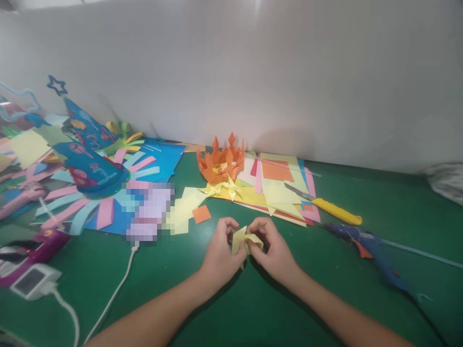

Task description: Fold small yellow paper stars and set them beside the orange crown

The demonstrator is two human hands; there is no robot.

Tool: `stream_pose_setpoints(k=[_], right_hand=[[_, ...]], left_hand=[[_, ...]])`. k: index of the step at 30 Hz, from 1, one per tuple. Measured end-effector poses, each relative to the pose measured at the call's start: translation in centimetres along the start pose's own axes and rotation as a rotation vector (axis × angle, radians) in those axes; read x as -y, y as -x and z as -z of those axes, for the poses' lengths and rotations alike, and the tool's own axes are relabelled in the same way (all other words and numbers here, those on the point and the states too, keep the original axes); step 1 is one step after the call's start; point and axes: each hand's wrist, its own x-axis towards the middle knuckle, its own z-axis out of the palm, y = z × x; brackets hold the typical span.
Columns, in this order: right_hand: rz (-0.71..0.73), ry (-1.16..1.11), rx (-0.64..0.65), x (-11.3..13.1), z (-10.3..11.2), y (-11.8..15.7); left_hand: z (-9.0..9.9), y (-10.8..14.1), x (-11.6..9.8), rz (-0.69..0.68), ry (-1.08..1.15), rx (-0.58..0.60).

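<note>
Between both hands, just above the green table [304, 308], is a small pale yellow paper [238, 239] with folds standing up from it. My left hand [223, 250] pinches its left side with thumb and fingers. On the right side, my right hand [270, 246] grips the same paper, thumb near the middle. An orange paper square [201, 214] lies flat to the upper left of my hands. Behind them stands an orange folded-paper crown [221, 164], with yellow folded pieces [231, 189] in front of it.
At right lie a yellow cutter [336, 211] with its blade out and a blue glue gun [376, 255]. Paper sheets [282, 193] are stacked behind. Blue cone hats [90, 168], a white charger [35, 281] and cables [121, 284] are at left.
</note>
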Motion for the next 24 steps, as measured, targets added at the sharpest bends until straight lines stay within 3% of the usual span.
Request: stream_pose_setpoints(k=[7,24], right_hand=[[-0.079,-0.093,-0.006,-0.30,-0.03,0.04],[-0.085,-0.075,-0.053,-0.38,0.22,-0.17]], left_hand=[[-0.07,0.18,-0.42,-0.009,-0.070,0.029],[0.14,-0.16,0.13,0.003,0.038,0.052]])
